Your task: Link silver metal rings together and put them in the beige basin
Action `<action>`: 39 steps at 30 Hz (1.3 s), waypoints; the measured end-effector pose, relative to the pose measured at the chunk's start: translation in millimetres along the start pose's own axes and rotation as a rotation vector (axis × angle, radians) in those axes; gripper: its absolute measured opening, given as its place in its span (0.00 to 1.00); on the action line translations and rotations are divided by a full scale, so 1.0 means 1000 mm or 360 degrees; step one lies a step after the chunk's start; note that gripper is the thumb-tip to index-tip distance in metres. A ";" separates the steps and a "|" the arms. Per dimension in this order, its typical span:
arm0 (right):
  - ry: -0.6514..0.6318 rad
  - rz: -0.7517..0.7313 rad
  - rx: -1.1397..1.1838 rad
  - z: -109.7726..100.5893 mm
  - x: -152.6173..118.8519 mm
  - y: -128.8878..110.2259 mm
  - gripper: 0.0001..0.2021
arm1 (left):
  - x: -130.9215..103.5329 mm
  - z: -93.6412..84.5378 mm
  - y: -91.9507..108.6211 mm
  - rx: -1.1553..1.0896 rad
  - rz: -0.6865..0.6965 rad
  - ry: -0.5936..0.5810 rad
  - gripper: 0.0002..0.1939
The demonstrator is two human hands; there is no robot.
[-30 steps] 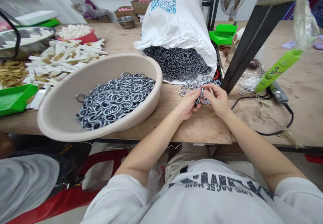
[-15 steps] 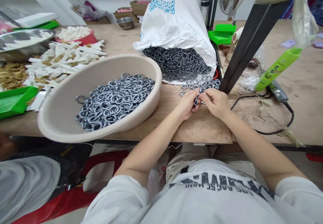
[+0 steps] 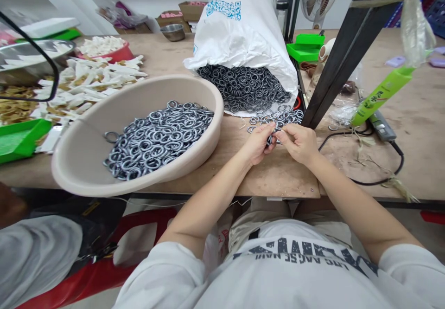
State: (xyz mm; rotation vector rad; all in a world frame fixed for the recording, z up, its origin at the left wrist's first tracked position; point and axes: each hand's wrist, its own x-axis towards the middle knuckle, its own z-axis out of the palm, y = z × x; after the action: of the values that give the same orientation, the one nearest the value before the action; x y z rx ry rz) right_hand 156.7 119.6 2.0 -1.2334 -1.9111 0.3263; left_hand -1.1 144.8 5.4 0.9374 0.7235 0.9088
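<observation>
My left hand [image 3: 259,143] is closed around a few dark grey metal rings [image 3: 270,139], partly hidden by its fingers. Against it, my right hand [image 3: 298,142] pinches at one of these rings with thumb and forefinger. Just beyond the hands, loose rings [image 3: 275,115] lie spread on the table. They spill from a white woven sack [image 3: 243,30] lying on its side, whose mouth shows a heap of rings [image 3: 246,86]. Left of my hands stands a wide beige basin [image 3: 83,160] holding a large pile of rings [image 3: 156,142].
A slanting dark metal post [image 3: 342,54] rises close to my right hand. Beside it are a lime-green packet [image 3: 384,95] and a grey device with a cable [image 3: 383,125]. White strips [image 3: 93,84] and a green tray [image 3: 24,138] lie left. Another person's sleeve [image 3: 41,253] shows at lower left.
My fingers have shifted slightly on the rings, while both hands stay in the same place. A thin black frame edge has come into view at the upper left.
</observation>
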 end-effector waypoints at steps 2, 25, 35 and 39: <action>-0.0002 0.0002 0.0002 0.001 -0.001 -0.001 0.17 | 0.000 0.000 0.000 0.0005 0.0000 -0.0004 0.18; -0.0237 0.0147 -0.0504 0.022 0.008 0.024 0.09 | 0.008 -0.035 0.027 -0.0205 0.0225 0.0429 0.14; 0.0242 0.0258 0.0564 0.020 0.009 0.021 0.18 | 0.005 -0.007 -0.004 -0.0029 -0.0198 -0.0139 0.22; 0.0336 0.0254 0.0593 0.022 0.009 0.018 0.11 | 0.003 -0.005 -0.004 -0.0030 -0.0153 -0.0084 0.21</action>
State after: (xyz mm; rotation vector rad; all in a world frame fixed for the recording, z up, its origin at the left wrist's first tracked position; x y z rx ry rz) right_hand 149.5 140.2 -18.3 -1.1202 -1.4946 0.5833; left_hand -2.0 148.1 -0.9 0.8992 0.7077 0.8021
